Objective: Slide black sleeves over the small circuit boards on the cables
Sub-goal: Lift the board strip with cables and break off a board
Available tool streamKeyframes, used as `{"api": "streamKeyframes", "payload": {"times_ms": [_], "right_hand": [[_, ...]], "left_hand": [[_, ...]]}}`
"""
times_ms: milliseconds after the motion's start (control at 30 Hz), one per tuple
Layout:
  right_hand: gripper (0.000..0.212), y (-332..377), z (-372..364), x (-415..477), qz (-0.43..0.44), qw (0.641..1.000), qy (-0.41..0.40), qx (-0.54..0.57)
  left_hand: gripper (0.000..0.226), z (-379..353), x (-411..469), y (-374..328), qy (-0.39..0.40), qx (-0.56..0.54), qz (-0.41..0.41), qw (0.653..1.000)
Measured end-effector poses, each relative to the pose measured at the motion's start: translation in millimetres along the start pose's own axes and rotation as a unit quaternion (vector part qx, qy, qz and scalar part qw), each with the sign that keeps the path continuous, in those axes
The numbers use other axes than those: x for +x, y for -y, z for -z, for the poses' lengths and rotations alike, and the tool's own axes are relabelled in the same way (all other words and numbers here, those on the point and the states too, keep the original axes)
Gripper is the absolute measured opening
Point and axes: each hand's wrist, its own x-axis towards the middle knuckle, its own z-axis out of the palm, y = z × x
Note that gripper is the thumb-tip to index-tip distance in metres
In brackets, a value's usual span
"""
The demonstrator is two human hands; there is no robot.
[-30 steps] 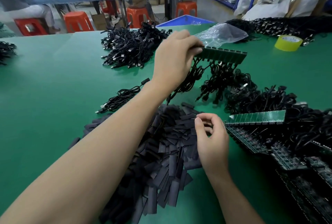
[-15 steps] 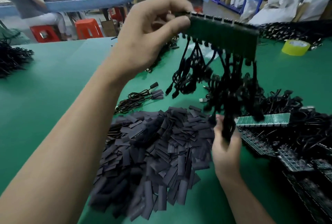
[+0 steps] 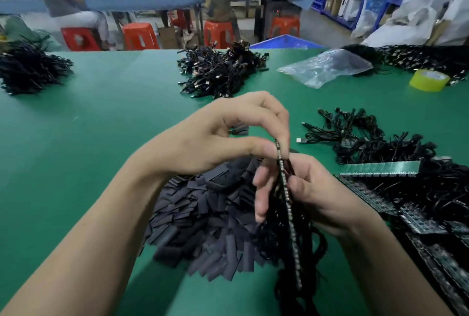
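Note:
A strip of small circuit boards (image 3: pixel 289 211) with black cables hanging from it stands edge-on in front of me. My left hand (image 3: pixel 218 143) pinches its top end between thumb and fingers. My right hand (image 3: pixel 304 191) grips the strip and its cables lower down, fingers curled round them. Under both hands lies a big heap of flat black sleeves (image 3: pixel 203 216) on the green table (image 3: pixel 88 143).
More board strips with cables (image 3: pixel 396 184) are stacked at the right, with loose cables (image 3: pixel 360 135) behind them. A cable pile (image 3: pixel 220 72), a clear plastic bag (image 3: pixel 327 67) and a yellow tape roll (image 3: pixel 429 80) lie farther back. Another cable pile (image 3: pixel 28 69) sits far left.
My left hand has brought the strip down from high up and turned it edge-on close to me. My right hand has risen from the sleeve heap and taken hold of the strip's cables.

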Motion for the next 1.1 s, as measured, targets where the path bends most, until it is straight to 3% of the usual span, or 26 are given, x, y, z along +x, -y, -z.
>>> {"api": "streamKeyframes", "payload": {"times_ms": [100, 200, 300, 367, 433, 567, 667, 733, 933, 1033, 1100], "right_hand": [[0.051, 1, -11, 2, 0.005, 0.998, -0.043, 0.036], [0.073, -2, -27, 2, 0.015, 0.985, -0.140, 0.103], [0.036, -3, -42, -2, 0.028, 0.966, -0.227, 0.121], [0.018, -1, -49, -7, 0.020, 0.953, -0.282, 0.110], [0.016, 1, -54, -13, 0.010, 0.943, -0.324, 0.077], [0.023, 2, -67, -28, -0.009, 0.933, -0.355, 0.060], [0.022, -3, -74, -38, -0.027, 0.932, -0.350, 0.087], [0.025, -10, -73, -39, -0.057, 0.927, -0.357, 0.098], [0.033, -40, -45, -38, -0.179, 0.891, -0.416, 0.046], [0.035, -46, -30, -42, -0.191, 0.893, -0.407, -0.031], [0.024, -46, -19, -45, -0.165, 0.878, -0.422, -0.153]], "left_hand": [[0.013, -7, -9, 7, -0.033, -0.060, 0.024, 0.997], [0.038, -27, -24, 12, -0.123, -0.114, 0.063, 0.984], [0.048, -44, -33, 24, -0.204, -0.131, 0.142, 0.960], [0.032, -50, -55, 40, -0.156, -0.141, 0.153, 0.966], [0.040, -58, -75, 45, -0.206, -0.124, 0.181, 0.954], [0.060, -76, -95, 8, -0.308, -0.240, 0.197, 0.899], [0.060, -80, -100, 9, -0.264, -0.281, 0.180, 0.905], [0.032, -80, -95, 17, -0.242, -0.333, 0.188, 0.892], [0.014, -101, -99, 62, -0.248, -0.352, 0.323, 0.843], [0.018, -100, -103, 80, -0.262, -0.333, 0.324, 0.846], [0.020, -94, -104, 85, -0.259, -0.312, 0.308, 0.861]]}}
